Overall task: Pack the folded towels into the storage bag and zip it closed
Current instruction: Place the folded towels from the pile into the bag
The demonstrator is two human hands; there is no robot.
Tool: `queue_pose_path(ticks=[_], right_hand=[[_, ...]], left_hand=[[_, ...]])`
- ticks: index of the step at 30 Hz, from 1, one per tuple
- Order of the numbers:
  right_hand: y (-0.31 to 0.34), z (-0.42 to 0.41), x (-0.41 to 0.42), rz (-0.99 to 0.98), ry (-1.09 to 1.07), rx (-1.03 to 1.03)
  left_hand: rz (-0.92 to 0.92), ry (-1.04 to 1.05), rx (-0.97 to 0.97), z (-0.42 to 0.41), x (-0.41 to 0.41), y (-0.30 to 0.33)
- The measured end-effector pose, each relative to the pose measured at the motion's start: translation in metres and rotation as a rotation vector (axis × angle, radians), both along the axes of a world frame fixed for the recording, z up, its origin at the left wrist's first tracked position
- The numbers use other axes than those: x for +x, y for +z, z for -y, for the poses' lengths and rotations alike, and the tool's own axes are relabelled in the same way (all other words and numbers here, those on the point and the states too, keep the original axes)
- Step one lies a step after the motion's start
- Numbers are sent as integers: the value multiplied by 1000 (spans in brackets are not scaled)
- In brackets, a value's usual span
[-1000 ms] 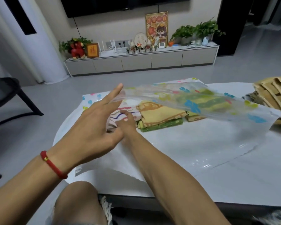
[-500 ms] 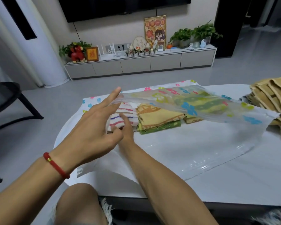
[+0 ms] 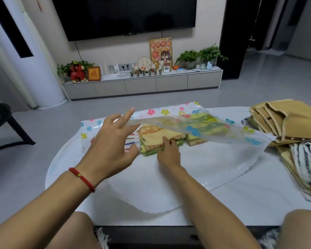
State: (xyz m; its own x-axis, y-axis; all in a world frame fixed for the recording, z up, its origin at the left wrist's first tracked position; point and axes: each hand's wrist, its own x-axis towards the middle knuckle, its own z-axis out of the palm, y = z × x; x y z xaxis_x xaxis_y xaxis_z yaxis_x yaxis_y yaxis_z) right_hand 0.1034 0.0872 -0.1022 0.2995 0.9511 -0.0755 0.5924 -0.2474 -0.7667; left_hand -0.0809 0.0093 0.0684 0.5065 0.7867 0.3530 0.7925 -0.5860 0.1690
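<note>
A clear storage bag (image 3: pixel 215 159) printed with coloured flowers lies open on the white table (image 3: pixel 250 205). My left hand (image 3: pixel 111 142) is at the bag's mouth, fingers spread, holding the top sheet (image 3: pixel 205 130) up. Inside lie a white towel with coloured stripes (image 3: pixel 131 143), a yellow towel stacked on a green one (image 3: pixel 154 133), and another yellow-green towel (image 3: pixel 194 141) partly hidden under the sheet. My right hand (image 3: pixel 169 151) reaches into the bag and grips the near edge of the yellow and green stack, thumb on top.
A pile of tan folded towels (image 3: pixel 287 121) sits at the table's right edge, with a striped towel (image 3: pixel 307 164) in front of it. A black chair (image 3: pixel 2 123) stands on the left. The TV cabinet (image 3: pixel 142 85) is across the floor. My knees are below the table's near edge.
My right hand has moved right, from the striped towel to the yellow and green stack. My left hand keeps the top sheet raised. The view has tilted up.
</note>
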Motion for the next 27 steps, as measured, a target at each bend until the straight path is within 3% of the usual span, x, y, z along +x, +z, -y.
queue_pose_path(ticks=[2,5,7,10,13,24,27], right_hand=[[6,4,25,-86,80,37],[4,15,68,-77,-186,93],[-5,20,98,81,-348,44],[-15,14,126,313,-291,-136],[-18,-4,139,332,-208,-126],[-19,-42,181,660,51,-163],[-11,-34,187,672,86,-208]], left_hand=[[-62,2,26,-2,10,1],[-201,-12,89,-4,33,-1],[-337,-31,152,-7,54,-3],[-486,-87,202,-14,92,-6],[-574,-159,193,-28,128,-5],[-356,-158,200,-51,126,30],[-352,-161,199,-48,128,26]])
